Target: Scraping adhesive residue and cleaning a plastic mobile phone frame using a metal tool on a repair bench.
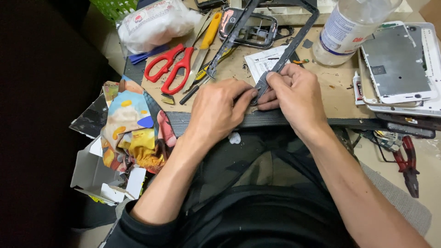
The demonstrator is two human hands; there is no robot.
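A large dark plastic frame (298,39) lies tilted over the cardboard-covered work surface (335,92), its near corner at the table's front edge. My right hand (296,92) grips that near corner, thumb and fingers pinching the strip. My left hand (220,108) is beside it, fingertips pressed against the same corner from the left. Both hands touch each other at the frame.
Red-handled scissors (172,66), a yellow-handled utility knife (206,39) and a black phone frame (250,25) lie behind my left hand. A clear bottle (351,25), an opened white tablet shell (397,62), a small glue tube (357,87) and red pliers (409,167) are right. Colourful cloth (131,128) hangs left.
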